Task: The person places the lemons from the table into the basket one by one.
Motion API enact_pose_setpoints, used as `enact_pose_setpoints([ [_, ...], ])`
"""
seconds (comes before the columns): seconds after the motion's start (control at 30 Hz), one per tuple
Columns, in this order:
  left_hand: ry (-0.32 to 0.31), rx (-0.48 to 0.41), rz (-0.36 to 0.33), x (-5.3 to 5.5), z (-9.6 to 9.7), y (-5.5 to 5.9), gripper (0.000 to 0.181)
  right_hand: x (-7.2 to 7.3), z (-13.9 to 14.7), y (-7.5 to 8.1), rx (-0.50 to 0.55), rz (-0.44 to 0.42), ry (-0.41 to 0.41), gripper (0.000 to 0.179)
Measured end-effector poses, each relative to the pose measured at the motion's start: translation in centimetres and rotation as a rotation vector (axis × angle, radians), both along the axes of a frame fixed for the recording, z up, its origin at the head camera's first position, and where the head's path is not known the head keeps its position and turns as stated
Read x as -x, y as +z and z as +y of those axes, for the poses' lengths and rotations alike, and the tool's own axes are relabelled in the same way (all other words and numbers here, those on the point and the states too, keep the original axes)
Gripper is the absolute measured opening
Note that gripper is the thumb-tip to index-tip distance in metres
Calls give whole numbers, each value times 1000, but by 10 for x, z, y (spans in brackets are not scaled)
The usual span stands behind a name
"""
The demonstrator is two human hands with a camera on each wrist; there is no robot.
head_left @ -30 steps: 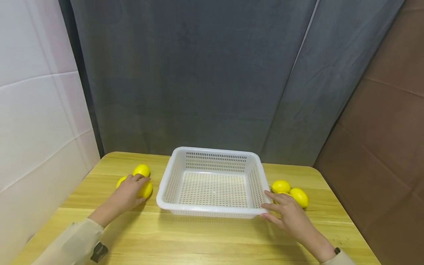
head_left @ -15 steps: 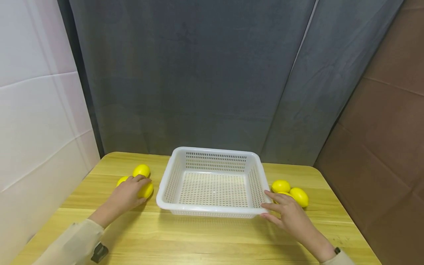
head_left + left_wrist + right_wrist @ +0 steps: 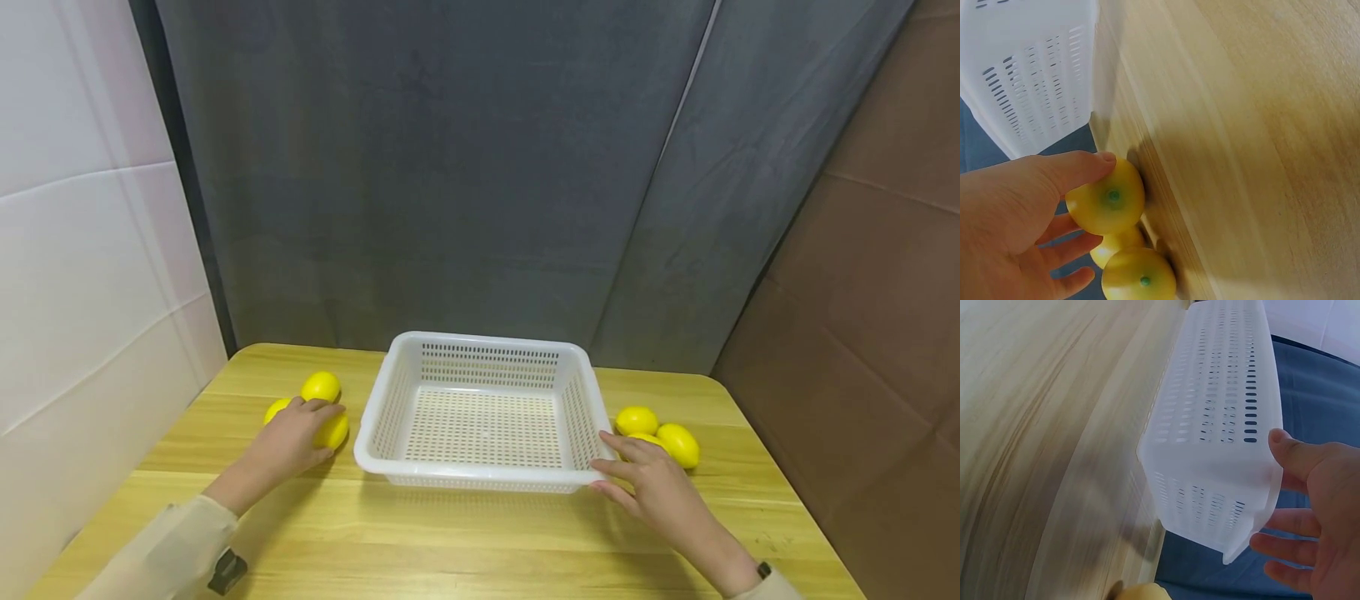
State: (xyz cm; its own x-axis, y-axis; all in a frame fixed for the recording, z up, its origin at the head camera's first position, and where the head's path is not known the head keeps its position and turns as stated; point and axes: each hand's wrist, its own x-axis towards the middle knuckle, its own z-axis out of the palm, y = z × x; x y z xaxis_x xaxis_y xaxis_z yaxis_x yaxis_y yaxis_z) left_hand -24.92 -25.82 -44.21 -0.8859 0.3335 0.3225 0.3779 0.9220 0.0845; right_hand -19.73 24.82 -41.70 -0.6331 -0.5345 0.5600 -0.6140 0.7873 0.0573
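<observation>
My left hand (image 3: 288, 440) grips a yellow lemon (image 3: 1110, 201) on the left of the table, the thumb on one side and fingers on the other. Two further lemons lie close by: one behind it (image 3: 321, 386), another (image 3: 276, 408) partly hidden by the hand. In the middle stands a white slotted plastic basket (image 3: 483, 475) with nothing inside. My right hand (image 3: 656, 483) holds its front right corner, thumb at the front of the rim and fingers over the right side. In the right wrist view the thumb touches the basket rim (image 3: 1275, 419).
Beyond the right hand sit several lemons in a cluster, among them one lemon (image 3: 636, 421) and an outer lemon (image 3: 678, 446). A wooden table (image 3: 450, 550) carries everything. Behind it hangs a grey curtain (image 3: 450, 183); a white panel (image 3: 90, 250) and a brown panel (image 3: 862, 333) flank it.
The held lemon and my left hand have shifted very slightly to the right. The right hand and basket stay practically still.
</observation>
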Motion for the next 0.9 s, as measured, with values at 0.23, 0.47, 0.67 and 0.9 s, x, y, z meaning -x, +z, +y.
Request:
enact_pose_setpoints([
  [0.23,-12,21,14,1,1,1,56,-3,-2,1,-16,6,-5,34],
  [0.47,-20,-10,-10,1,2,0,60,-5,-5,4,-33,-27,-31,30],
  [0.67,-19,-27,2,2,2,0,59,-5,-6,6,-28,-49,-33,29],
  [0.9,-10,-60,32,3,2,5,54,-7,-7,8,-16,-94,-57,30],
])
